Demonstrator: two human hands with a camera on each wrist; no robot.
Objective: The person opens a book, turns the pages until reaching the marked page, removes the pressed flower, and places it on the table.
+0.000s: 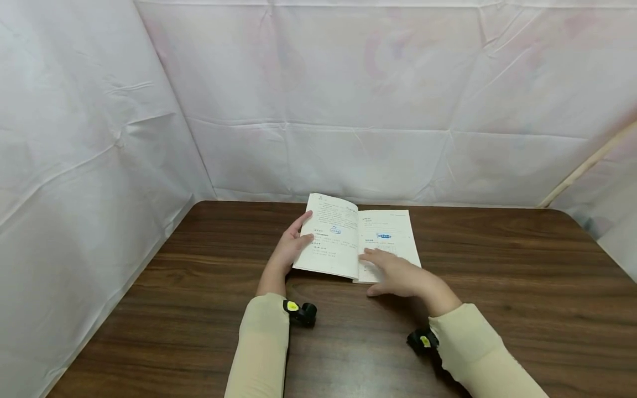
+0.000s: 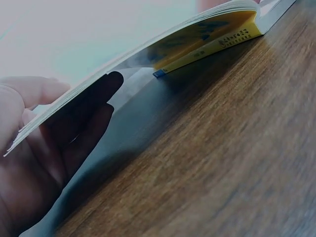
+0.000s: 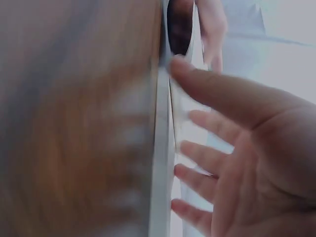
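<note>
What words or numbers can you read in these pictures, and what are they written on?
None can be read for sure.
Open book, pages: black lines and blue badges, too small to read.
Book's yellow cover and spine, left wrist view: dark print, too blurred to read.
Yellow stickers on the wrist cameras: any marks too small to tell.
Left hand holds the left page up; right hand lies flat on the right page.

The open book (image 1: pixel 358 237) carries printed lines and blue marks on both pages, and its yellow spine (image 2: pixel 217 47) carries characters, all too small or blurred to read.
</note>
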